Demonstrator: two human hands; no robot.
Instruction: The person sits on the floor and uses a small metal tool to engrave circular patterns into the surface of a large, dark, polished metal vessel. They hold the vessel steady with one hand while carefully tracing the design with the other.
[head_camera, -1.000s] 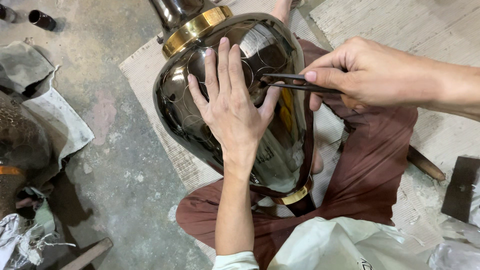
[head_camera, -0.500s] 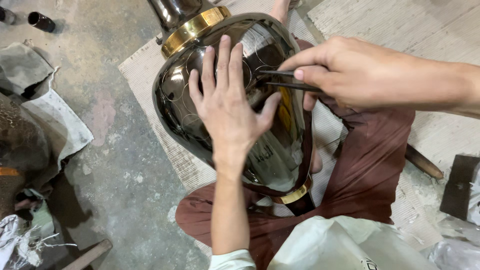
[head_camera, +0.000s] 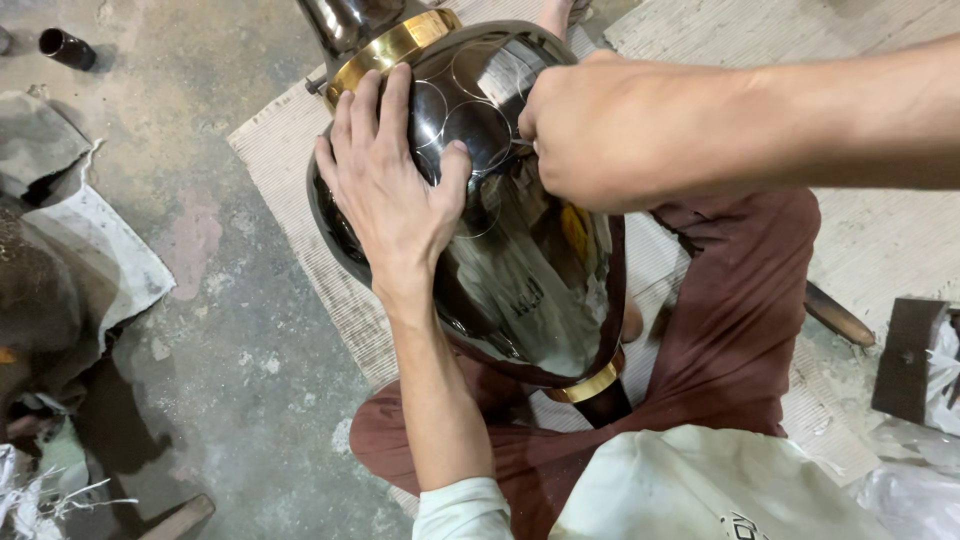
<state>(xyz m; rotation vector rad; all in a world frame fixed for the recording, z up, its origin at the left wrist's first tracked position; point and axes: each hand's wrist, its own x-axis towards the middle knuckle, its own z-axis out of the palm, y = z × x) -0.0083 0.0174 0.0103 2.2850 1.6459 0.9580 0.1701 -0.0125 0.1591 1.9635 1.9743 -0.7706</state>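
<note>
A large dark shiny metal vase (head_camera: 530, 290) lies across my lap, with a gold band (head_camera: 390, 45) at its neck and another (head_camera: 585, 385) near its foot. Thin scribed circles (head_camera: 478, 125) show on its upper body. My left hand (head_camera: 390, 190) lies flat on the vase just below the neck band, fingers spread, holding nothing. My right hand (head_camera: 590, 135) is closed in a fist over the vase, right of the circles. It grips a thin dark metal tool, of which only the tip (head_camera: 508, 157) shows under the knuckles, against the surface.
I sit cross-legged on a woven mat (head_camera: 290, 160) on a concrete floor. Crumpled grey cloth (head_camera: 90, 250) lies at the left, and a small dark cylinder (head_camera: 68, 47) at the top left. A wooden stick (head_camera: 840, 315), a dark block (head_camera: 905, 360) and clear plastic (head_camera: 920, 490) lie at the right.
My right hand has moved left over the vase and turned, so the tool is now mostly hidden. My left hand has slid up toward the neck band.
</note>
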